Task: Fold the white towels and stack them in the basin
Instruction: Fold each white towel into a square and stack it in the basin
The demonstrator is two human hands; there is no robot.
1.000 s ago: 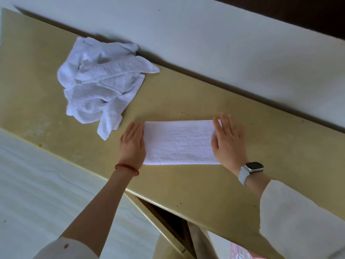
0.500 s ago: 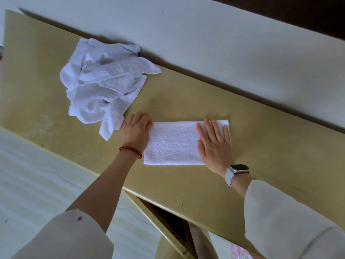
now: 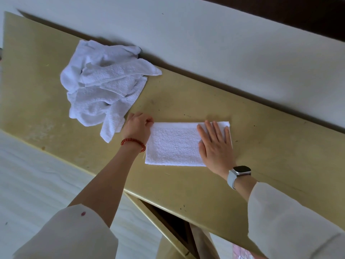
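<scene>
Mid-fold: left hand (image 3: 137, 126) pinches the white terry towel strip's (image 3: 173, 144) end; right hand (image 3: 214, 144) presses flat, fingers straight. Next: carry the pinched end across.

one folded towel (image 3: 173, 144), one heap of crumpled towels (image 3: 104, 88), two hands, one table (image 3: 261, 146)
</scene>
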